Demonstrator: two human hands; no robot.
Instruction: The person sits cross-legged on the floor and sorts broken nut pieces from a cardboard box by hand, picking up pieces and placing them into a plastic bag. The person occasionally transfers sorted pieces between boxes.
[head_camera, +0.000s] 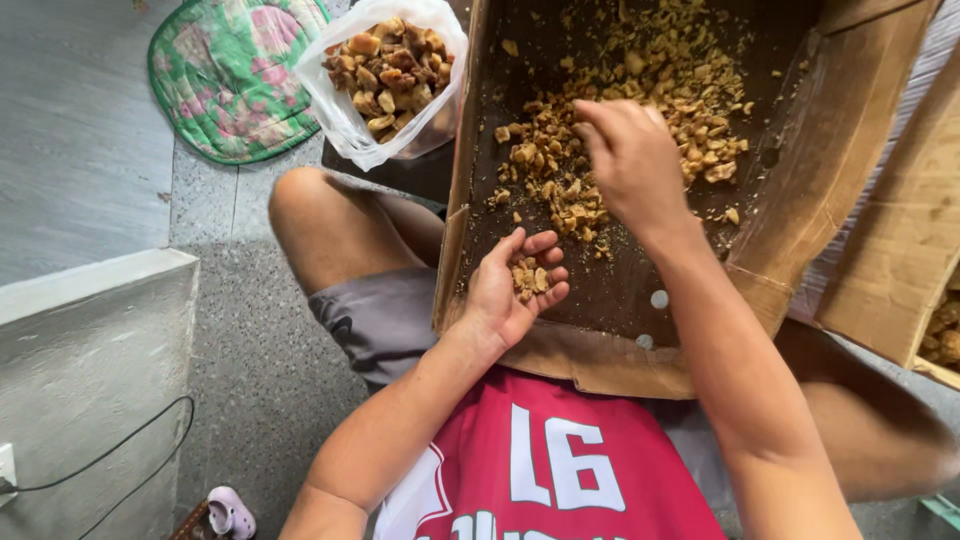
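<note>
left hand (515, 285): cupped open, holding nuts (528, 277)
right hand (628, 160): fingers closed, pinching at pile (610, 130) in box (800, 200)
risk: cupped palm's pretty full, any tilt probably spills

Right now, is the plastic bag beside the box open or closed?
Open. The plastic bag has its mouth spread wide, and the brown pieces heaped inside show from above.

Left hand (515, 285) cupped, palm up; right hand (630, 160) palm-down, fingers curled
</note>
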